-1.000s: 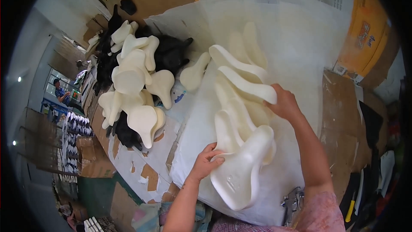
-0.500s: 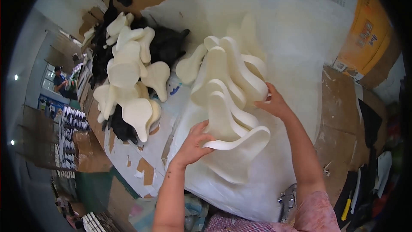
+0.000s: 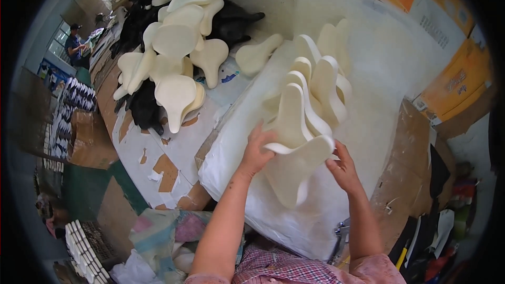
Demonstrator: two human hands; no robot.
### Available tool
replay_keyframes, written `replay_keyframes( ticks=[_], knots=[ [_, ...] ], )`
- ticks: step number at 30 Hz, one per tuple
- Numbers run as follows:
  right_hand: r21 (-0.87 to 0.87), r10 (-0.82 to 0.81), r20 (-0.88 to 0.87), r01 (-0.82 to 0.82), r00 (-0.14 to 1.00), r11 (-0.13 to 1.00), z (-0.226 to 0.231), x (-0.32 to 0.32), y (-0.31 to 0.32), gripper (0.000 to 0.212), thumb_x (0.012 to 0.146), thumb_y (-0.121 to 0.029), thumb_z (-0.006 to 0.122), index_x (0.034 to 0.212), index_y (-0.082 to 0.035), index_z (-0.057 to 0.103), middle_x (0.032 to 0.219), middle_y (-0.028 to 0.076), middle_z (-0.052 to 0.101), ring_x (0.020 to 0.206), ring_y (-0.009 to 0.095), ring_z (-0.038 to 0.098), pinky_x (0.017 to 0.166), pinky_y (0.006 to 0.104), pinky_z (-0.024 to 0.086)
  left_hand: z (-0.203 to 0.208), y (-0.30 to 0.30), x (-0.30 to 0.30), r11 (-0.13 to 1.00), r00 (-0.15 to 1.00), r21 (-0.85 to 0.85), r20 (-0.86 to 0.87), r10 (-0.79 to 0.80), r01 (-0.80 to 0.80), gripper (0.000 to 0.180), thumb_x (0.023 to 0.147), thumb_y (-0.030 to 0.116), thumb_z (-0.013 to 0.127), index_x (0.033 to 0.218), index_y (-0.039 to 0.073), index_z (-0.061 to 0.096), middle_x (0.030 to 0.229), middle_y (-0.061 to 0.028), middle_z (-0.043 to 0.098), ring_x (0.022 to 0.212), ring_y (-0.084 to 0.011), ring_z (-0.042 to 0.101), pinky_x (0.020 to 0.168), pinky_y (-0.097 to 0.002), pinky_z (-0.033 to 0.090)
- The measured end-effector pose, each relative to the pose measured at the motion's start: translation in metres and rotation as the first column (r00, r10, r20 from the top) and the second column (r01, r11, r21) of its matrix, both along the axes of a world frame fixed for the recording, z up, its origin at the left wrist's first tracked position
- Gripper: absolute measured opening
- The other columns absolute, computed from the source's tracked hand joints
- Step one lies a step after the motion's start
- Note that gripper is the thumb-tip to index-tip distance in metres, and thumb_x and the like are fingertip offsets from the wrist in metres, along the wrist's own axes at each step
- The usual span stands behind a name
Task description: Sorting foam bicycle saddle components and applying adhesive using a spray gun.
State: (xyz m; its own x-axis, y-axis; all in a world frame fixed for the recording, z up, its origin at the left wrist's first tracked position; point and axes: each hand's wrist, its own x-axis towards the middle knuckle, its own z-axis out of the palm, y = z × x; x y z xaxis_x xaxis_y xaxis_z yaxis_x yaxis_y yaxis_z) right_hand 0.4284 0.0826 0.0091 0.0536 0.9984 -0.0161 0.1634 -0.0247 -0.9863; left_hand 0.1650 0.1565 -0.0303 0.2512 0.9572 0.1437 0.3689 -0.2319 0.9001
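A row of cream-white, bicycle-saddle-shaped foam pads stands on edge, nested together, in front of me. The nearest foam pad leans toward me, its narrow end pointing down. Its left edge is gripped by my left hand, with some fingers hidden behind the pad. My right hand is curled at the opposite edge, thumb in front and fingers partly behind. More upright pads stand at the back right of the row. A single pad lies flat to the left, beyond the row.
A heap of foam pads lies on black pieces to the left. White sheeting covers the work surface. Orange cartons stand at the far right; a metal clamp-like part sits at the near edge. Another person is in the background.
My right hand has come nearer, from the side of the rear pads to the front pad's right edge. My left hand stays on the front pad. The view has shifted.
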Motion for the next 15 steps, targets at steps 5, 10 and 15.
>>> replay_keyframes(
  ticks=[5,10,15],
  knots=[
    [0.166,-0.109,0.5,0.028,0.859,0.986,0.024,-0.047,-0.026,0.073,0.072,-0.024,0.07,0.132,-0.001,0.036,0.113,0.018,0.054,0.099,0.031,0.055,0.085,0.038,0.046,0.032,0.009,-0.012,0.981,0.938,-0.185,0.347,0.018,0.05,0.061,0.065,0.023,0.069,0.118,0.008,0.041,0.147,-0.0179,0.02,0.137,-0.0293,0.019,0.11,-0.0388,0.013],
    [-0.013,0.027,0.453,-0.024,0.891,1.0,-0.01,-0.099,-0.038,0.073,0.073,-0.027,0.069,0.133,-0.004,0.034,0.11,0.019,0.056,0.097,0.033,0.057,0.083,0.0396,0.046,0.066,0.05,0.053,0.99,0.983,0.105,-0.148,0.11,-0.095,0.098,0.061,0.033,0.075,0.139,0.004,0.023,0.14,-0.0188,0.03,0.132,-0.0318,0.027,0.11,-0.0401,0.016],
    [-0.191,0.404,0.244,-0.364,0.882,0.912,0.007,-0.073,0.002,0.066,0.076,-0.031,0.068,0.128,-0.003,0.041,0.095,0.017,0.062,0.083,0.031,0.061,0.077,0.0381,0.048,0.092,0.084,0.084,0.997,0.952,0.037,-0.302,-0.055,0.07,0.097,0.058,0.032,0.077,0.137,0.006,0.028,0.131,-0.0147,0.042,0.125,-0.0292,0.037,0.105,-0.0419,0.023]
  ],
)
